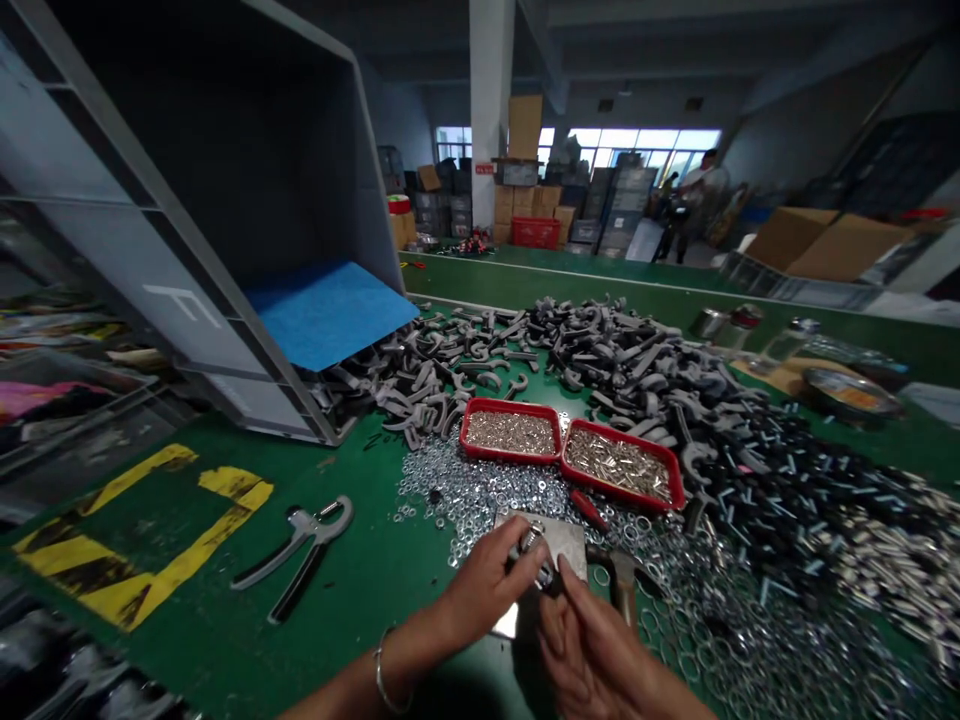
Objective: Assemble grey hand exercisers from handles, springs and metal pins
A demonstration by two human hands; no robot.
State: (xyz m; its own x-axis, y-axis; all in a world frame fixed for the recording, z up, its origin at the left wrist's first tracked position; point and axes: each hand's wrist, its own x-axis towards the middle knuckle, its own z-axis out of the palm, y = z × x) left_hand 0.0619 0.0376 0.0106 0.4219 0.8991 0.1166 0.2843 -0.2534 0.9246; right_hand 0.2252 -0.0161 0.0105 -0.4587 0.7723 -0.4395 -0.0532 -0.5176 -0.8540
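My left hand [487,578] is closed on a partly hidden hand grip strengthener [541,575] with a coil spring [532,538] showing at its top. On its other side, my right hand [589,640] has its fingers pressed against the same piece. Most of its length is covered by my fingers. Both hands are over a flat metal plate [568,540]. Just right of the plate lies a hammer [622,580], and a red-handled tool [589,510] rests behind it. An assembled grip strengthener [307,550] lies apart on the left of the green table.
Two red trays [510,433] of small metal pins stand behind the plate, amid loose washers [480,495]. Grey handles [630,355] are heaped farther back. A grey crate [300,400] lies tipped at left. Black parts with bolts [787,490] spread right. A person [690,205] stands far back.
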